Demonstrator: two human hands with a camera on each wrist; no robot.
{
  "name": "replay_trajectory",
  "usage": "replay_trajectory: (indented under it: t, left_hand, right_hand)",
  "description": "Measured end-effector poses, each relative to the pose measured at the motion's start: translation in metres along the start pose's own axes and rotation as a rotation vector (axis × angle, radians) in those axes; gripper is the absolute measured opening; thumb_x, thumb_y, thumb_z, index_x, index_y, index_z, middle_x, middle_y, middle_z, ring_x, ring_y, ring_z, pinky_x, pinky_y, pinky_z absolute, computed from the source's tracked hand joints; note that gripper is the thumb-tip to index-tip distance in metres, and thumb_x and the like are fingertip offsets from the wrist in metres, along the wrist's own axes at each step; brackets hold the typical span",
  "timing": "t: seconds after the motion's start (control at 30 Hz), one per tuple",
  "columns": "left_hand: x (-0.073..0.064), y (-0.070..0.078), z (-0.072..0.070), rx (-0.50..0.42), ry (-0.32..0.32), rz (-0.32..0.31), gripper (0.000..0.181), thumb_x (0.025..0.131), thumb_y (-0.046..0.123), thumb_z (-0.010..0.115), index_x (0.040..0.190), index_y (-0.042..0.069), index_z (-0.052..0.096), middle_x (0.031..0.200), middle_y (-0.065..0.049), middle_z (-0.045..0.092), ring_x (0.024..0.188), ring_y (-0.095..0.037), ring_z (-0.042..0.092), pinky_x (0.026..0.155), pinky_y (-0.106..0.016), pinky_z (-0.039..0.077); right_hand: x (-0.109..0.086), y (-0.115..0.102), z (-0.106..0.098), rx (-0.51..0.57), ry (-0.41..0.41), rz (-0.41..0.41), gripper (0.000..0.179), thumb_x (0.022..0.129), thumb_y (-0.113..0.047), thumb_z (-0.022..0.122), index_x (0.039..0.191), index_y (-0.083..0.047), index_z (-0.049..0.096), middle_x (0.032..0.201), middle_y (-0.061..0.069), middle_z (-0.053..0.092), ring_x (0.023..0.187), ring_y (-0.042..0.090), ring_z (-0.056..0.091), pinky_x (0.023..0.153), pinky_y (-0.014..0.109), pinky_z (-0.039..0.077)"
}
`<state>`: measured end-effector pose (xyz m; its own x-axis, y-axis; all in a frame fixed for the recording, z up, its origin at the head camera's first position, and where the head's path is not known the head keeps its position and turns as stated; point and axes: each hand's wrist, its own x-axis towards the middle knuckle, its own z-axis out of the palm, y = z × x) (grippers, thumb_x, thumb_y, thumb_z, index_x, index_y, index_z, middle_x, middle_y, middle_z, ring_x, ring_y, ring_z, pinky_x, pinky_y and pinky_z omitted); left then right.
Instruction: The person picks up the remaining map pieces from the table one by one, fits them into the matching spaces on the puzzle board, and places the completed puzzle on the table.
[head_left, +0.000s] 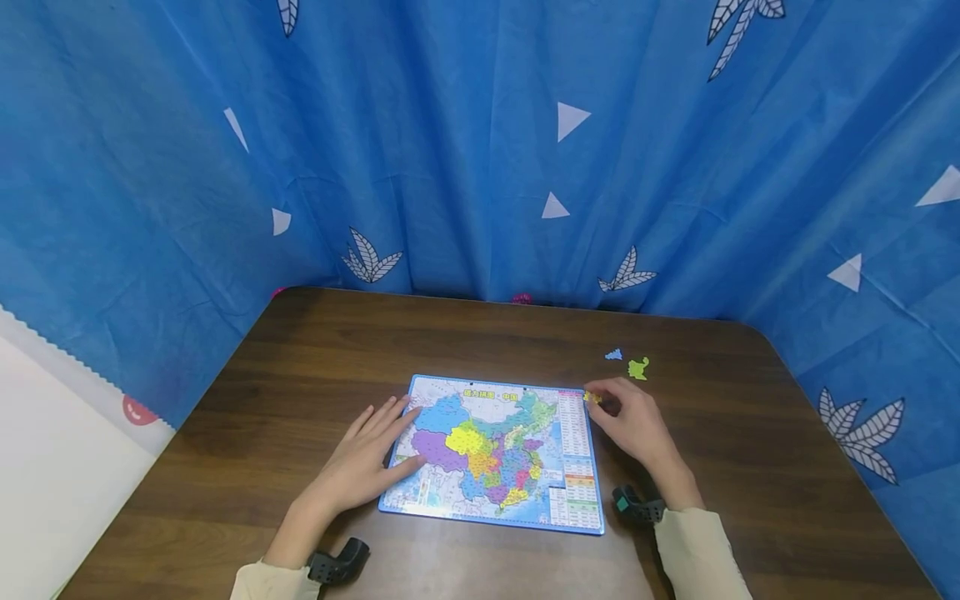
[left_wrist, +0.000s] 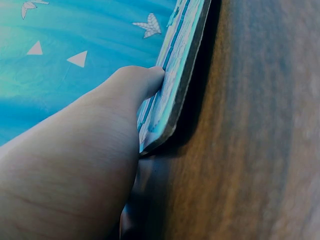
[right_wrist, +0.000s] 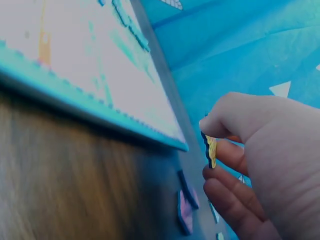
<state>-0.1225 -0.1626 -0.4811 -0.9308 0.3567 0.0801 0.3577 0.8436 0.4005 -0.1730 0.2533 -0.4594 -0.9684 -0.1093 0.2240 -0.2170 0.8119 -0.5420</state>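
Observation:
A map puzzle board with a blue rim and many coloured regions lies flat on the table. My left hand rests at its left edge, fingers spread; in the left wrist view the thumb lies on the board's face. Just off the board's upper right corner, my right hand pinches a small yellow puzzle piece between thumb and fingertips. That piece stands on edge in the right wrist view, its dark side showing.
Beyond the right hand lie a blue puzzle piece and a yellow-green puzzle piece. Pinkish puzzle pieces show below the right hand in the right wrist view. A blue curtain hangs behind the wooden table.

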Motion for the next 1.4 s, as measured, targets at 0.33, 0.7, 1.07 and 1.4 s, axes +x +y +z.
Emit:
replay_trajectory:
  t: [0.33, 0.7, 1.07, 1.4]
  left_hand:
    - [0.001, -0.001, 0.001, 0.005, -0.002, -0.002, 0.079, 0.086, 0.069, 0.049, 0.151, 0.028, 0.031, 0.161, 0.003, 0.019, 0.149, -0.026, 0.016, 0.119, -0.055, 0.01]
    - [0.0, -0.002, 0.002, -0.001, 0.008, 0.004, 0.08, 0.085, 0.069, 0.05, 0.151, 0.028, 0.032, 0.161, 0.003, 0.021, 0.149, -0.025, 0.017, 0.12, -0.053, 0.01]
    - [0.001, -0.002, 0.001, -0.01, 0.0, 0.003, 0.079, 0.086, 0.068, 0.05, 0.151, 0.027, 0.032, 0.161, 0.002, 0.021, 0.149, -0.025, 0.016, 0.12, -0.053, 0.009]
    - [0.001, -0.001, -0.002, -0.003, -0.003, 0.01, 0.078, 0.087, 0.068, 0.049, 0.151, 0.027, 0.032, 0.161, 0.002, 0.02, 0.149, -0.025, 0.016, 0.12, -0.052, 0.009]
  right_hand:
    - [0.002, -0.012, 0.001, 0.055, -0.011, -0.095, 0.037, 0.085, -0.019, 0.074, 0.121, -0.022, 0.064, 0.119, 0.0, 0.063, 0.096, 0.017, 0.063, 0.083, 0.037, 0.058]
    - [-0.001, -0.021, 0.003, 0.097, -0.068, -0.114, 0.033, 0.086, -0.021, 0.073, 0.118, -0.022, 0.066, 0.117, -0.007, 0.064, 0.094, 0.014, 0.063, 0.083, 0.035, 0.058]
    - [0.001, -0.025, 0.01, 0.096, -0.111, -0.151, 0.028, 0.086, -0.022, 0.073, 0.114, -0.023, 0.068, 0.115, -0.008, 0.066, 0.091, 0.009, 0.063, 0.082, 0.03, 0.057]
    - [-0.003, -0.026, 0.026, 0.101, -0.184, -0.168, 0.028, 0.087, -0.024, 0.072, 0.114, -0.028, 0.067, 0.117, -0.012, 0.063, 0.097, 0.007, 0.059, 0.089, 0.034, 0.055]
